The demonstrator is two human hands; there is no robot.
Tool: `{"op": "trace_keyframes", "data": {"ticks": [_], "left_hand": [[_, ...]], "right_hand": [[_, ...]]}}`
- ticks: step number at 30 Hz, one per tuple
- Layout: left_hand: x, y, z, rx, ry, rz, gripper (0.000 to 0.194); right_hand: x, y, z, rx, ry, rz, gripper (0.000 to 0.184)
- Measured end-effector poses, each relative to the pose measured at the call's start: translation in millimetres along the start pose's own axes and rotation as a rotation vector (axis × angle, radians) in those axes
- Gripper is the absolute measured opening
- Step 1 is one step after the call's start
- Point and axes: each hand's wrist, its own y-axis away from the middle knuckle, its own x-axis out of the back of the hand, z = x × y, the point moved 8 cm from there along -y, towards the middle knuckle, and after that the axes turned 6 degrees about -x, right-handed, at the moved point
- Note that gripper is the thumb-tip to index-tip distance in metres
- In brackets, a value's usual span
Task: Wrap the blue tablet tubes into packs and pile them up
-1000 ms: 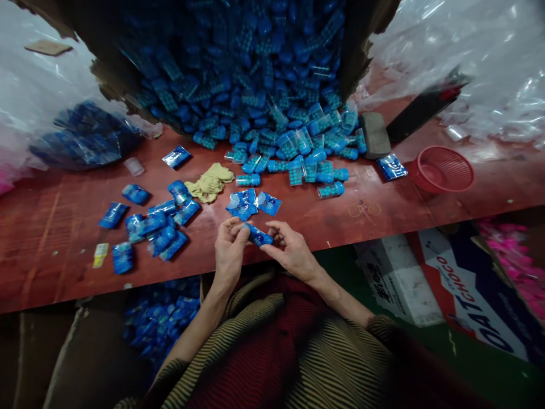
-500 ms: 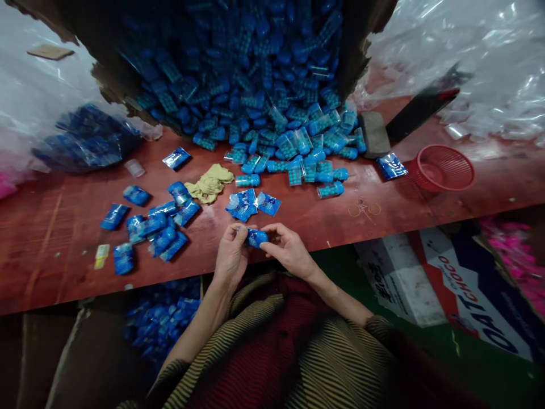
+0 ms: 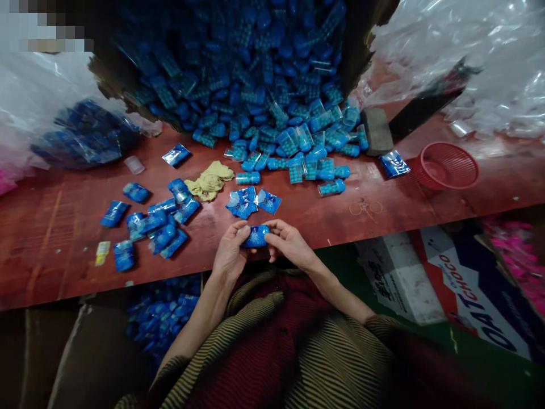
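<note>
Between both hands, just over the table's front edge, is a small bottle in a blue printed sleeve point(image 3: 256, 236). My left hand point(image 3: 231, 245) is closed on its left end, thumb on top. My right hand point(image 3: 291, 243) pinches the right end with thumb and fingers. Flat blue printed sleeves point(image 3: 242, 202) lie just beyond my hands. To the left, several sleeved bottles point(image 3: 162, 236) form a loose cluster. Unsleeved clear bottles of turquoise beads with blue caps point(image 3: 296, 169) spill towards me from a heap at the back.
A torn carton point(image 3: 108, 76) holds the bottle heap. A yellow cloth point(image 3: 210, 180) lies left of centre. At right are a grey block point(image 3: 377, 132), a red basket point(image 3: 447, 166) and rubber bands point(image 3: 365, 208). Blue packs point(image 3: 166, 318) fill a space below the red table point(image 3: 55, 238).
The sleeved bottle has turned to lie more level, its printed face now more visible. My fingers have shifted to hold it at both ends. The items on the table stay put.
</note>
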Motion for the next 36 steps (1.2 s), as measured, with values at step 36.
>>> {"op": "trace_keyframes", "data": {"ticks": [36], "left_hand": [[143.4, 19.3, 143.7, -0.715, -0.152, 0.734, 0.018]], "right_hand": [[0.8, -30.6, -51.7, 0.41, 1.0, 0.27, 0.017]]}}
